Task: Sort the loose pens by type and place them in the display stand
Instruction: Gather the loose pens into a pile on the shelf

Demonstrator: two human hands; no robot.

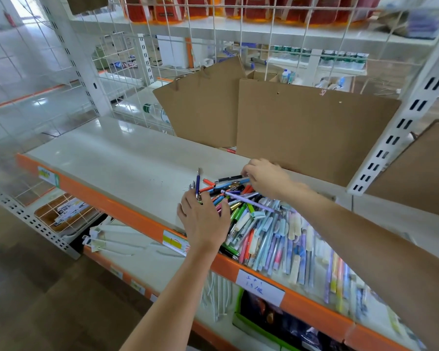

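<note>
A big heap of loose pens (259, 224) lies on the white shelf at the right, near the front edge. Pale pastel ones in blue, cream, pink and lilac lie mostly side by side nearer; brighter orange, green, blue and black ones tangle at the far end. One dark blue pen (197, 183) stands nearly upright at the heap's left.

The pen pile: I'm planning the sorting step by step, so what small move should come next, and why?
Probably the right hand should lift out the pen it is reaching for at the far edge of the pen pile. The left hand already holds a blue pen upright with a few others, and the shelf beside the pile is bare for grouping. No display stand is visible.
</note>
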